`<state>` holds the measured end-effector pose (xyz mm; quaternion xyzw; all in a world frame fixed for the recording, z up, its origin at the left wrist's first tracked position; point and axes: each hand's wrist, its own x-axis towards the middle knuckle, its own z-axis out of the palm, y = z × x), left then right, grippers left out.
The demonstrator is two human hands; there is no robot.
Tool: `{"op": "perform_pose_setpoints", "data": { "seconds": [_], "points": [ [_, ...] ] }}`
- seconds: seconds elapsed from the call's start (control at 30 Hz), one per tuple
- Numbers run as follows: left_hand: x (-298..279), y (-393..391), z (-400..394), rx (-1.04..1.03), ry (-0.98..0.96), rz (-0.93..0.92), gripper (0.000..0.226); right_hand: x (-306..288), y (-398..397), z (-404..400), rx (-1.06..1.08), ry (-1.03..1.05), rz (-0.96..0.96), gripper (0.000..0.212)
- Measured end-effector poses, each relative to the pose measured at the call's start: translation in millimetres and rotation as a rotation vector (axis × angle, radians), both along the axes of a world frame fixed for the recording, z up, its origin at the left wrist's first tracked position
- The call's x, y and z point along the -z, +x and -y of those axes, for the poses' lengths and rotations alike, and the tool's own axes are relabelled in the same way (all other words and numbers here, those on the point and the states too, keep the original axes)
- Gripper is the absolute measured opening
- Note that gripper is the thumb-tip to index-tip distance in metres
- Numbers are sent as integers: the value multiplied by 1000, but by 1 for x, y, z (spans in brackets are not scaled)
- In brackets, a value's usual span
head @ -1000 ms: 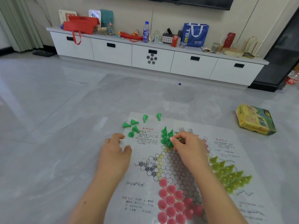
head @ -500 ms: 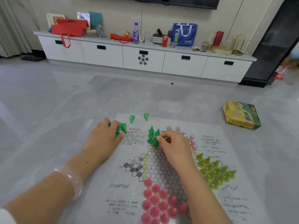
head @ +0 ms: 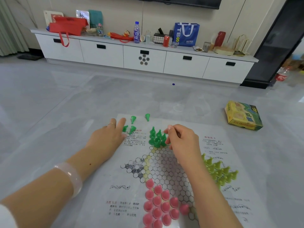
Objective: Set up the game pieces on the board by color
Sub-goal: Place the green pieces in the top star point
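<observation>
Many pink pieces stand close together on the near point of the star on the board, a thin printed sheet that lies flat on the grey floor. Small printed text, red and black, is on the sheet beside them, too small to read. On the right point stand the yellow-green pieces.

Between these groups the right hand reaches forward. Its fingers are curled with the tips pressed together, just beside the dark green pieces that stand upright on the far point; if they pinch a piece I cannot tell. The left hand lies flat on the left edge of the sheet with straight fingers and holds nothing. It wears a ring, and a pale bangle is on the wrist. At its fingertips four loose green pieces lie tipped over on the sheet.

Farther right a yellow game box lies on the floor, with "46" on its top. Against the wall stands a long white cabinet. On it are a red bag, a blue water bottle, a red can and a blue bag with the letters "TBS". A red-labelled bottle stands on the floor at the far right.
</observation>
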<state>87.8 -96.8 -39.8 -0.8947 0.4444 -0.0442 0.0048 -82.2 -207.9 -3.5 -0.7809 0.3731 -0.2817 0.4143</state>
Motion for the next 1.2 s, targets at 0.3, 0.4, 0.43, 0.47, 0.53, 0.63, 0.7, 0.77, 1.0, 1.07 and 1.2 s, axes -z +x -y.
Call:
{"op": "perform_pose_setpoints", "data": {
  "seconds": [0.3,0.4,0.43,0.47,0.53,0.63,0.7,0.77,1.0,1.07,1.2],
  "points": [
    [-11,-2,26,182,130,56,38,8,-1,-3,-7,-14,-50,36],
    [-5,-1,28,221,136,83,26,9,-1,-3,-11,-31,-72,36],
    [-3,-1,29,201,140,84,22,9,0,-4,-15,-31,-72,36],
    [-2,-2,29,173,136,83,20,8,-1,-5,-18,-25,-66,35],
    [0,-3,29,127,131,83,24,6,-2,-6,-19,-6,-46,35],
    [3,-10,25,111,99,54,20,2,-5,-7,-6,7,-9,34],
    [1,-18,17,62,-40,-93,18,-1,-6,-8,-14,16,15,33],
    [-3,-30,8,-28,-285,-333,20,-4,-6,-10,-42,19,32,32],
    [-15,-71,-7,-337,-950,-941,20,-6,-2,-32,-291,-22,9,17],
    [-19,-82,-11,-368,-1023,-1111,19,-5,-3,-38,-378,-68,-58,21],
    [-28,-94,-22,-359,-1105,-1364,23,-9,-1,-49,-486,-171,-90,25]
  ]
}}
